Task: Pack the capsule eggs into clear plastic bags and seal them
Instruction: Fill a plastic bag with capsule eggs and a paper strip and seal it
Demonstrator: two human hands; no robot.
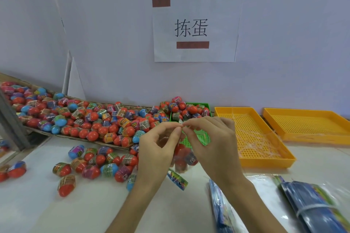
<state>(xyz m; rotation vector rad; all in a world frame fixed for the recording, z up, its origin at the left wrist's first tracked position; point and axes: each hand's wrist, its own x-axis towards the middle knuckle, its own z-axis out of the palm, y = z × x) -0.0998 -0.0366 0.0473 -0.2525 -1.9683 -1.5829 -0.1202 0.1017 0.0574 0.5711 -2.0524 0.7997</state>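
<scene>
Nearest the person, bundles of flat blue printed packets (310, 206) lie on the white desk (37, 204), to the right of the small clear plastic bag (182, 159) that both hands hold up. That bag is the landmark: it hangs straight down from the two grips, long axis upright, with red capsule eggs (180, 152) showing through it and a bright printed card (178, 179) at its bottom end. The left hand (157, 149) pinches the bag's mouth between thumb and forefinger; the right hand (210, 143) pinches the same top edge, fingertips almost meeting the left's. Neither hand is nearer; the mouth lies directly between them and the load below, so sealing looks like the step in hand, a matter of pressing along that top edge. Left of the bag, loose red and blue capsule eggs (98, 161) are scattered on the desk. Behind the bag stands a green perforated plastic tray (206, 105) heaped with eggs, and further left a long cardboard tray (45, 133) full of them. Right of the bag sit two yellow perforated trays (265, 162). Above and behind, a white paper sign (195, 28) is fixed to the wall.
</scene>
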